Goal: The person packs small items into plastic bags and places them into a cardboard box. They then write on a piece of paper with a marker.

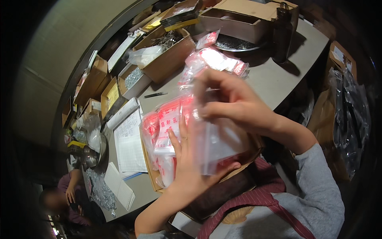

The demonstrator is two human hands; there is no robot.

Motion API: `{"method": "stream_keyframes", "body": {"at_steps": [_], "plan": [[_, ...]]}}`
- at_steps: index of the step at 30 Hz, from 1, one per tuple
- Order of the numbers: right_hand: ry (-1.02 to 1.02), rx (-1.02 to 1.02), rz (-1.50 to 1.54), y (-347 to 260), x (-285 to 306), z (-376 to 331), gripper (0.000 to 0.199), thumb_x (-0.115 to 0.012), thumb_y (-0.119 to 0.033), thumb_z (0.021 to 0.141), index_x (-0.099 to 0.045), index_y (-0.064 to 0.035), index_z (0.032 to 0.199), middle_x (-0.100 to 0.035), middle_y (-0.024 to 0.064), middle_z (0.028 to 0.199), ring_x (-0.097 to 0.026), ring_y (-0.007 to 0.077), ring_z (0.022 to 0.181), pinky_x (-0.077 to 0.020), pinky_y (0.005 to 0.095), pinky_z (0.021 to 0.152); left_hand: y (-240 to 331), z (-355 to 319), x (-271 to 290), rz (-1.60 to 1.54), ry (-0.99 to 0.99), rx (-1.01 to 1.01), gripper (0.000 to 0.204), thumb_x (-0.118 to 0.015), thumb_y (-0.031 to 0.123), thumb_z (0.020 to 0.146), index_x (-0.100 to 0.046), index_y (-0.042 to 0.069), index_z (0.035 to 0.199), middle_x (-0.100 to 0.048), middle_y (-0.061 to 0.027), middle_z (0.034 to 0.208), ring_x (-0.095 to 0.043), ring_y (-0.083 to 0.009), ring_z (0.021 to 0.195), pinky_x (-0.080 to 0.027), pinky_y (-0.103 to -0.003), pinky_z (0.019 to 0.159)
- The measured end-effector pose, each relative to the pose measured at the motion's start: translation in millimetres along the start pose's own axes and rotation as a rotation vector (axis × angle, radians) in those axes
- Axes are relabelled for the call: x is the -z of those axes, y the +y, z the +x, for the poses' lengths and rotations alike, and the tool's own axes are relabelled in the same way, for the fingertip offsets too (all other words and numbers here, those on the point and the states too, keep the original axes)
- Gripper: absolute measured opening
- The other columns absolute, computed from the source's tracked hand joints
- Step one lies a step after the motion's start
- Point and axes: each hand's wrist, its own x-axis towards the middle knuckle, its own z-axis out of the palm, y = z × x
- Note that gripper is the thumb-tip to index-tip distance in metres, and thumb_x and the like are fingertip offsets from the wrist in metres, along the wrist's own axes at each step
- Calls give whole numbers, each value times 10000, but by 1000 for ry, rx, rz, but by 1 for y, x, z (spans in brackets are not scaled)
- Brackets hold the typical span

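My right hand (227,101), slightly blurred, pinches the upper edge of a clear zip bag (217,141). The bag hangs down in front of my left hand (189,163) and hides part of its palm. My left hand has its fingers spread and stretched out, resting against packs of plastic bags with red print (169,127). These packs lie in an open cardboard box (153,171) at the table's near edge, right before me.
More red-printed plastic packs (213,61) lie beyond the box. On the left are an open notebook (129,149), a pen (155,95) and a box of small metal parts (134,77). A dark bottle (281,36) stands far right. Another person (69,195) sits at lower left.
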Motion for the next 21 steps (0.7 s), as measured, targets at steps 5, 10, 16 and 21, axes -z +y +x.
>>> {"method": "stream_keyframes", "body": {"at_steps": [5, 10, 16, 21], "plan": [[-150, 26, 100, 24, -15, 20, 339, -646, -37, 911, -529, -7, 1228, -562, 95, 1182, -566, 190, 1172, -468, 351, 1038, -18, -10, -1, -589, 76, 30, 430, -658, 282, 965, -599, -33, 1252, -621, -131, 1204, -559, -219, 1144, -451, -395, 925], [-267, 148, -240, 21, 0, 9, 301, -608, -17, 874, -593, 17, 1173, -612, 120, 1227, -580, 228, 1187, -454, 388, 1055, -25, 1, 6, -1315, 432, 516, 246, -588, 226, 1025, -632, 29, 884, -606, 7, 816, -518, -66, 771, -428, -233, 701], [-440, 195, -765, 4, 16, -26, 266, -642, -38, 841, -627, 14, 1101, -620, 149, 1133, -594, 325, 1116, -465, 415, 995, -35, -24, 24, -1250, 284, 495, 249, -624, 242, 1025, -626, 16, 922, -588, 15, 820, -517, -60, 729, -430, -248, 643], [-370, 216, -1163, -15, 47, -44, 303, -675, -84, 828, -615, -9, 1115, -610, 146, 1150, -555, 340, 1190, -385, 472, 1084, -28, -54, 61, -934, -4, 441, 185, -666, 155, 976, -709, -21, 1015, -717, -100, 898, -637, -109, 799, -501, -256, 684]]}}
